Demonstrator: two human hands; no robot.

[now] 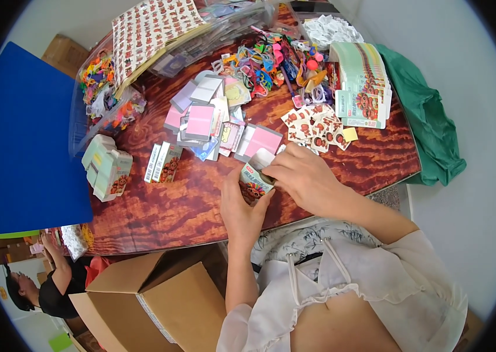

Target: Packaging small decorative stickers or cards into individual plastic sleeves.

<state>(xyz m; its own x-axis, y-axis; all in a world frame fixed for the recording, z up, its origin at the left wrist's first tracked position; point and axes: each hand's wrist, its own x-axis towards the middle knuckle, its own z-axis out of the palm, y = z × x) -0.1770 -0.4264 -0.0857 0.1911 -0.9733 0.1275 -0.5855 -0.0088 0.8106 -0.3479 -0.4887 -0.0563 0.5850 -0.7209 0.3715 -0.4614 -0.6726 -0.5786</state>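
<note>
A small green printed carton point(255, 181) with a cartoon picture sits in my left hand point(243, 205), thumb on one side and fingers on the other. Its top flap stands up, pale inside. At the carton's opening, the fingers of my right hand point(302, 176) are bent together; whatever they may pinch is hidden. Just beyond the hands lies a loose heap of pink, white and grey cards point(201, 120). To the right of the heap are small cut stickers point(316, 128) with red figures. Two closed cartons point(163, 162) stand side by side left of my hands.
Flat green cartons point(360, 82) are stacked at the right, more point(106, 167) at the left. Colourful trinkets point(265, 61) and white packets point(331, 30) lie at the back. Clear bins point(101, 105) edge the table. An open cardboard box point(160, 299) stands below; another person point(54, 287) is at the left.
</note>
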